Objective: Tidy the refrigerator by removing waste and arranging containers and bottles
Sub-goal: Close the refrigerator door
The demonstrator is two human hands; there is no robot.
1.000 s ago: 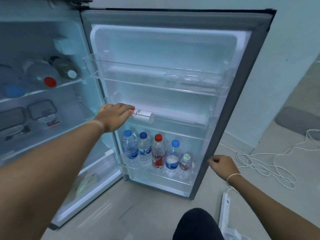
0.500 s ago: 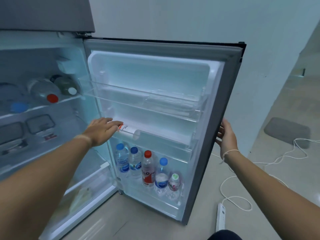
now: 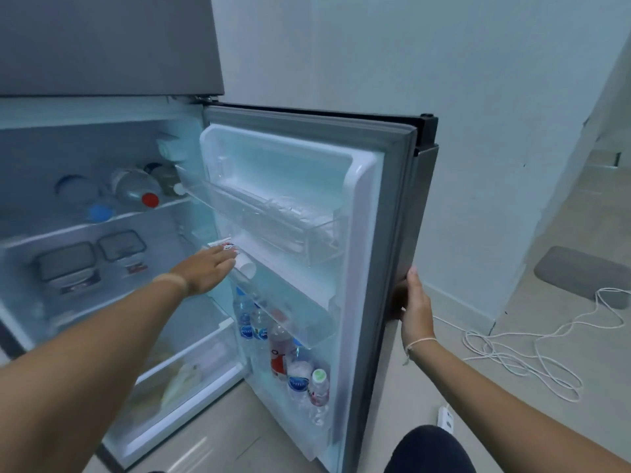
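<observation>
The refrigerator door (image 3: pixel 392 254) stands open. My left hand (image 3: pixel 208 269) reaches into its middle door shelf (image 3: pixel 300 295) and rests on a small white tube-like container (image 3: pixel 239 259) with a red and white label, lying on its side. My right hand (image 3: pixel 415 298) grips the door's outer edge. Several water bottles (image 3: pixel 293 367) with blue, red and green caps stand in the bottom door rack. Inside, bottles (image 3: pixel 136 191) lie on the top shelf and two lidded containers (image 3: pixel 92 259) sit on the shelf below.
The top door shelf (image 3: pixel 273 213) holds only a clear tray. A crisper drawer (image 3: pixel 184 373) with pale contents sits at the bottom. A white cable (image 3: pixel 532 346) and power strip (image 3: pixel 445 419) lie on the floor right, near a grey mat (image 3: pixel 580 276).
My right hand rose from near the floor and took hold of the door's edge. The view lifted and the door now looks swung further round. My left hand stayed on the white container.
</observation>
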